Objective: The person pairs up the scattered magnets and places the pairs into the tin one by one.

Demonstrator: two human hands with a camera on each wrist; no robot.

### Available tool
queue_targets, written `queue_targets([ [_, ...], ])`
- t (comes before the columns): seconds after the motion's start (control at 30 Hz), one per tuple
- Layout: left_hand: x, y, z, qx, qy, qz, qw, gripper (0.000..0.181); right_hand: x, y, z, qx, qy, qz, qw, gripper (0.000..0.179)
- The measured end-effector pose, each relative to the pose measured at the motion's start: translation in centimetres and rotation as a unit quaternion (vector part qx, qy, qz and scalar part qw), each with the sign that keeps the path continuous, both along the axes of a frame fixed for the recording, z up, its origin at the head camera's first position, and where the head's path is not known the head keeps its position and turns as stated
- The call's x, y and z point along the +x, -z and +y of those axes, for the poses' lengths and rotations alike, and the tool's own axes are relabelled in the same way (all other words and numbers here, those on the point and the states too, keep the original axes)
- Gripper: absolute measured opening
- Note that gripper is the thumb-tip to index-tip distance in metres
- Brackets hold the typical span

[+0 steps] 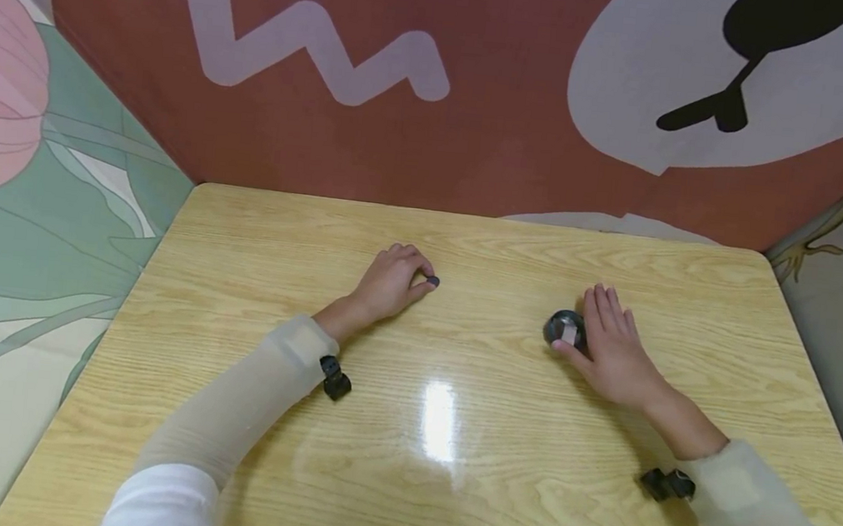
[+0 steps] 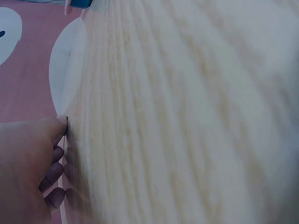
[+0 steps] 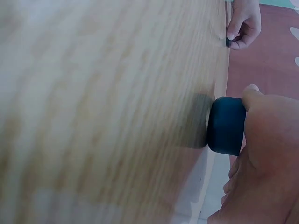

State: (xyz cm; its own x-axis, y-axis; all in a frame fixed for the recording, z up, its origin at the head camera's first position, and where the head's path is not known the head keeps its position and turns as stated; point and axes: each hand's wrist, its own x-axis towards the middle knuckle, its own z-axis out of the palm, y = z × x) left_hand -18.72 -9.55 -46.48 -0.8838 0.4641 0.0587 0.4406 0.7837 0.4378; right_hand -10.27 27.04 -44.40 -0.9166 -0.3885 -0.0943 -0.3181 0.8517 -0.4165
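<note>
My left hand (image 1: pixel 388 282) is left of the table's middle, low over the wood. Its thumb and forefinger pinch a small dark round piece (image 1: pixel 432 281), whose kind is too small to tell. To the right, a low, dark, round object (image 1: pixel 557 327) with a glossy top and straight sides sits on the table. My right hand (image 1: pixel 616 355) is beside it, fingers straight and pointing to the far edge, thumb along its near side. In the right wrist view, the squat dark-blue object (image 3: pixel 226 126) stands against the thumb side of that hand.
The wood-grain table (image 1: pixel 430 506) meets a red-brown patterned wall (image 1: pixel 370 158) at the back. Patterned panels rise at left and right. Small black devices (image 1: pixel 336 379) hang at both wrists. A bright light reflection lies on the tabletop's middle.
</note>
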Motion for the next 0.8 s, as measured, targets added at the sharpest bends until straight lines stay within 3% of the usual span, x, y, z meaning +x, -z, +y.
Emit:
queue_targets([
  [0.8,-0.10,0.20,-0.03,0.003,0.004,0.007,1.0000,0.025,0.25,0.20,-0.14,0.000,0.009,-0.019,0.9998,0.091],
])
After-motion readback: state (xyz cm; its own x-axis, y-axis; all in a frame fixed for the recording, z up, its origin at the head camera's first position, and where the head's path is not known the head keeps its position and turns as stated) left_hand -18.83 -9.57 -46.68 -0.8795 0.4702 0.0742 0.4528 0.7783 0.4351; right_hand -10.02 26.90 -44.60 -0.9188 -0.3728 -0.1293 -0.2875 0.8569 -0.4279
